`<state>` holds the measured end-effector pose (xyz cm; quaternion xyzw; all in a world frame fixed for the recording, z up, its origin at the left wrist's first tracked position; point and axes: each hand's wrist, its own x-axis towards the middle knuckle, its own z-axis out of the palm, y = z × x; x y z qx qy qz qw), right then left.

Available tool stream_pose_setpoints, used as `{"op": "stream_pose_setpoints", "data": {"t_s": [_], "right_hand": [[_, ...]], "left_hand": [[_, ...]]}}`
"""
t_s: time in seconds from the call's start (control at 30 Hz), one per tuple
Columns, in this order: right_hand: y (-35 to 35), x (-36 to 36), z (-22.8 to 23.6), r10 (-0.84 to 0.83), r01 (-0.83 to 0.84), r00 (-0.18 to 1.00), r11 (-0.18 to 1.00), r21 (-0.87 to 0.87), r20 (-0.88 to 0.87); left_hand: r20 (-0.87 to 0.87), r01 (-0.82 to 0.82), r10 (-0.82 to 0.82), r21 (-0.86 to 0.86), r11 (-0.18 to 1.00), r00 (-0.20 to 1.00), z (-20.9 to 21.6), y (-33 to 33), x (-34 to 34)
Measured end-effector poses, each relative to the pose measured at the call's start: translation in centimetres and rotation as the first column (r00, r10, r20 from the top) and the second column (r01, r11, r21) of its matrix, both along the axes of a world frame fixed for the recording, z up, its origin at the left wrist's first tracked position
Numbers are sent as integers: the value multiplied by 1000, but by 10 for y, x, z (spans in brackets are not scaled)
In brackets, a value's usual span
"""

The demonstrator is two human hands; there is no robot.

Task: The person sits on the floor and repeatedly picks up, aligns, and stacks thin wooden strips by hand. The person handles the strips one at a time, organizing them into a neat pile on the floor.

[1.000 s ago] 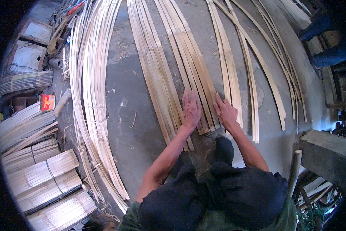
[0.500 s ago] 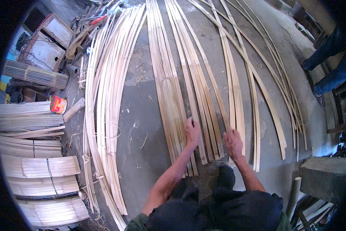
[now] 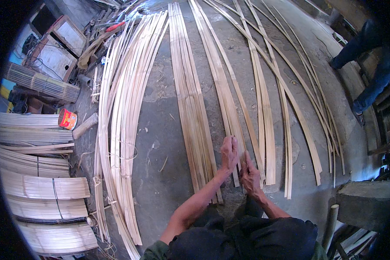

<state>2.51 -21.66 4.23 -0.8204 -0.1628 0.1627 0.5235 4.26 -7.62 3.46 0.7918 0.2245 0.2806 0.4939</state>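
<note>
Long, pale bamboo strips [image 3: 218, 82] lie on the floor in front of me, pressed together into a narrow bundle near my body. My left hand [image 3: 230, 152] is closed on the left side of this bundle. Against its right side, slightly nearer to me, my right hand [image 3: 250, 174] grips with its fingers together. How many strips each hand holds is hidden. Just left of my left hand, a wider row of bamboo strips [image 3: 189, 99] lies side by side. A single strip [image 3: 241, 100] runs close along the right of the bundle.
More loose strips [image 3: 264, 125] fan out to the right, some crossing. A large pile of strips [image 3: 130, 104] lies left. Tied slat bundles [image 3: 47, 184], a red tin [image 3: 67, 119] and a rolled slat mat [image 3: 43, 81] line the left side. A person's legs [image 3: 368, 73] stand right, above a block [image 3: 368, 197].
My left hand has shifted right and my right hand has come left and nearer to me. The middle strips, spread apart before, now sit bunched between the hands.
</note>
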Motion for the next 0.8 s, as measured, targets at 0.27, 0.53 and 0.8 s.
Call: {"op": "stream_pose_setpoints", "data": {"t_s": [0.27, 0.53, 0.8], "right_hand": [[-17, 29, -32, -52, 51, 990, 999, -12, -129], [-25, 24, -29, -45, 41, 992, 998, -38, -120], [-26, 42, -2, 32, -109, 957, 961, -255, -287]], "left_hand": [[-372, 411, -254, 446, 795, 893, -38, -17, -22], [-539, 571, -275, 520, 636, 796, -44, -17, -34], [-491, 516, -266, 491, 702, 830, -49, -13, -41]]}}
